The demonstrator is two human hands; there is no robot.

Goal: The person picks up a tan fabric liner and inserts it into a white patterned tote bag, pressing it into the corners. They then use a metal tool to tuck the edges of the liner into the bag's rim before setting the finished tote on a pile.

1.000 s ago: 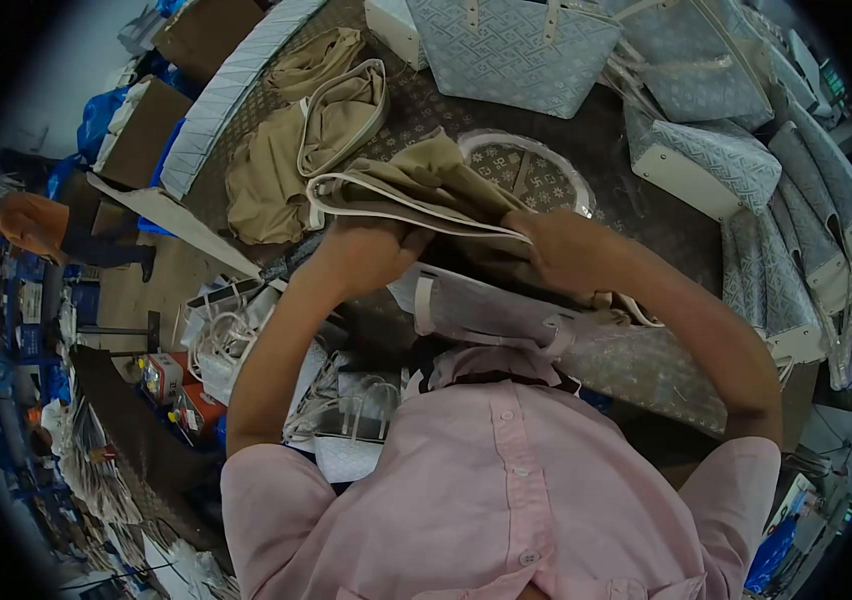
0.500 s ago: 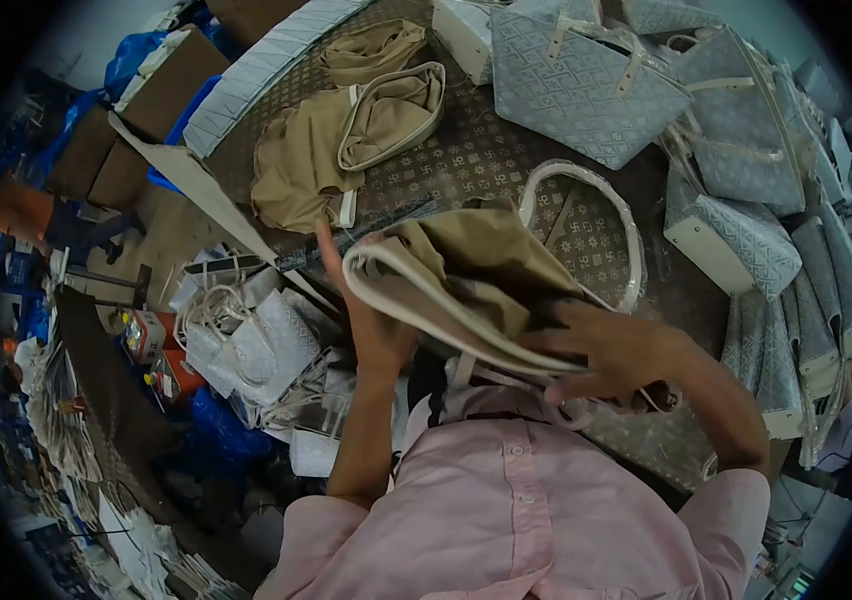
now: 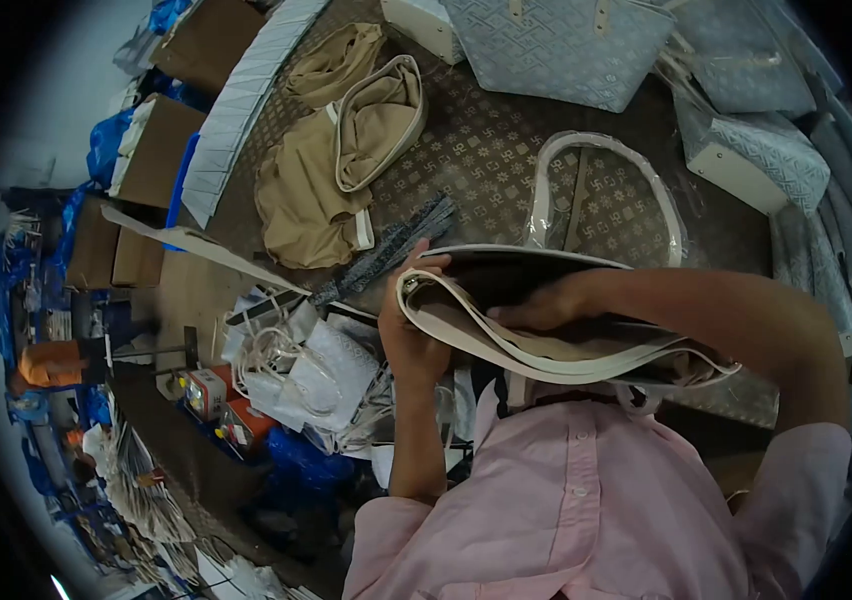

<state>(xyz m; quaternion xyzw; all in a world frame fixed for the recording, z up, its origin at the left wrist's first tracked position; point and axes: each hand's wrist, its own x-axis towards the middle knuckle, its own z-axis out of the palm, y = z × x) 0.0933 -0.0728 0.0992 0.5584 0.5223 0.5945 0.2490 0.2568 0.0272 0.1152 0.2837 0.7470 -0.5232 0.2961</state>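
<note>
A bag with a white rim and tan lining (image 3: 546,362) lies across in front of my chest, its mouth open toward me. My left hand (image 3: 416,325) is closed round the bag's left end, fingers over the edge. Inside the mouth, against the lining, is my right hand (image 3: 551,305); its fingertips are partly hidden by the fabric. A clear-wrapped white handle (image 3: 668,195) arches up behind the bag. Two tan lining pieces, one with a white rim (image 3: 381,125) and one crumpled (image 3: 296,200), rest on the patterned table (image 3: 491,130).
Grey patterned bags (image 3: 556,50) stand at the back and right. A dark strip (image 3: 396,245) lies beside the linings. Stacked white pieces (image 3: 246,110) line the left edge. Below left are white bags (image 3: 321,370) and a blue plastic bag (image 3: 306,462). A person in orange (image 3: 54,365) is far left.
The tan lining has gone down inside the bag, and my right hand has moved from the rim into the mouth. My left hand has closed round the bag's end. The view has shifted.
</note>
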